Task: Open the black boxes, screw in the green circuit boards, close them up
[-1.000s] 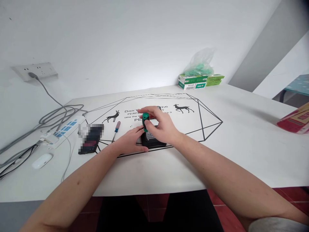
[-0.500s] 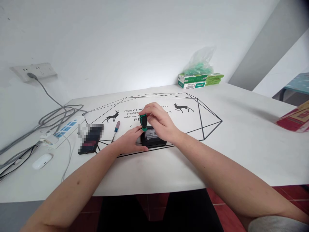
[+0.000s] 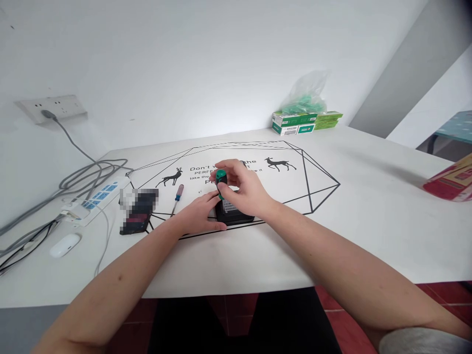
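Observation:
A small black box-shaped device [image 3: 236, 215] with a pale label on top lies on the white table [image 3: 368, 216], on a mat printed with black lines and deer. My right hand [image 3: 248, 191] is closed round a green-and-black screwdriver [image 3: 221, 182] held upright over the device's left end. My left hand [image 3: 201, 216] rests on the table against the device's left side, its fingers curved round that edge.
A second screwdriver [image 3: 177, 196] with a red-and-blue handle lies left of the hands. Further left are a dark phone [image 3: 138, 216], a power strip [image 3: 96, 199] with grey cables, and a white mouse [image 3: 64, 245]. Green boxes [image 3: 295, 124] stand at the back; a red package [image 3: 450, 182] lies right.
My right hand's fingers have shifted round the green screwdriver's handle, which stays upright over the device. My left hand and the device have not moved.

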Demonstrator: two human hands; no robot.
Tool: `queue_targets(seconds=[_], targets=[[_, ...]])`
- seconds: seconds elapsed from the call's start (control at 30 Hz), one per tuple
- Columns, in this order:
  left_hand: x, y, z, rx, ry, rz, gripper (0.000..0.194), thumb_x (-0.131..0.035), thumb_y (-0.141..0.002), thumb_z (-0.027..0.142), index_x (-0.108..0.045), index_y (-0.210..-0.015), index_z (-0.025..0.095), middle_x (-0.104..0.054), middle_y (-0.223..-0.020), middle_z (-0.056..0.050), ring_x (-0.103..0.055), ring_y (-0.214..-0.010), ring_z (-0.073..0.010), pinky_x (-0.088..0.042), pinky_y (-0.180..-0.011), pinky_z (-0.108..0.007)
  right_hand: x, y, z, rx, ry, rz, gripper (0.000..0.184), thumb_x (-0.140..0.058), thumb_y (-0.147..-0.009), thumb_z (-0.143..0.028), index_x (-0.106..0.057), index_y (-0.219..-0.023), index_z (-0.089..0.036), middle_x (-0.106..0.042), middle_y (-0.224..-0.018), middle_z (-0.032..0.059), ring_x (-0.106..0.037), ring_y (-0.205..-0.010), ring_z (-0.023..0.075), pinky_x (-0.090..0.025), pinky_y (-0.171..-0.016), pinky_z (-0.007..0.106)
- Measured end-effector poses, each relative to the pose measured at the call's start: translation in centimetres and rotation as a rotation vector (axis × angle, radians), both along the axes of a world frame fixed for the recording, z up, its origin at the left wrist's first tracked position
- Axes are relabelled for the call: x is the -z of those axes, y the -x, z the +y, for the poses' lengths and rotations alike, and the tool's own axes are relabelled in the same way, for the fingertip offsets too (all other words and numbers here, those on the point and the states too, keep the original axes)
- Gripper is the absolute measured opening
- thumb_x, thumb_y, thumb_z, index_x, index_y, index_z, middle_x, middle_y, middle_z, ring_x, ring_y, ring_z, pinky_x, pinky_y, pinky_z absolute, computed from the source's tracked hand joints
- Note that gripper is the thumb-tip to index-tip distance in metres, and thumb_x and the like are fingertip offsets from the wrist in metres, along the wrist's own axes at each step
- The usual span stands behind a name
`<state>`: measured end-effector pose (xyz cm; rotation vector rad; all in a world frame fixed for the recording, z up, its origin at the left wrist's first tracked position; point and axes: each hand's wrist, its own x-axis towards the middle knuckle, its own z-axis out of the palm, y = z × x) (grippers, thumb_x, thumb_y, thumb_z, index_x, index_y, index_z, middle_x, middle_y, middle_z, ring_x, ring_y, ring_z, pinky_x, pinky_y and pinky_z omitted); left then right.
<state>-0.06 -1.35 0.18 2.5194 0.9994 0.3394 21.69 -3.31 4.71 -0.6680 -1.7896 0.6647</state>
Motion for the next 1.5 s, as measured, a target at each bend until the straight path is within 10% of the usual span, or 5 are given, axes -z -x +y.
queue_targets(seconds=[0.33,1.27,1.5], targets=[[0.1,0.0,-0.1,-0.044,0.005,0.053,0.090,-0.079,-0.088,0.072,-0.055,-0.159,0.023,-0.047,-0.170,-0.017,-0.042,-0.157,-0.0468,-0.042,-0.127,-0.063,0.0,-0.4,0.9,0.022,-0.291,-0.087,0.038,-0.041,-0.099,-0.010,-0.071,-0.117,-0.025,-0.072,-0.131,0.0116,-0.071,-0.122,0.0233,-0.064,-0.101,0.047],[1.0,0.6,0.3,-0.010,-0.012,-0.029,0.098,-0.081,-0.085,0.074,-0.048,-0.167,0.030,-0.046,-0.171,-0.015,-0.043,-0.157,-0.0435,-0.039,-0.129,-0.061,-0.3,-0.1,0.2,0.077,-0.047,0.012,0.038,-0.065,-0.098,-0.030,-0.056,-0.135,-0.027,-0.072,-0.135,0.0110,-0.078,-0.109,0.0249,-0.066,-0.103,0.053],[0.2,0.4,0.0,-0.006,-0.219,-0.192,0.031,-0.062,-0.106,0.052,-0.075,-0.112,0.024,-0.063,-0.152,-0.015,-0.048,-0.148,-0.0359,-0.040,-0.126,-0.059,-0.1,0.1,0.3,0.107,-0.065,0.131,0.035,-0.065,-0.099,-0.030,-0.054,-0.133,-0.028,-0.070,-0.135,0.0095,-0.079,-0.112,0.0235,-0.066,-0.105,0.049]])
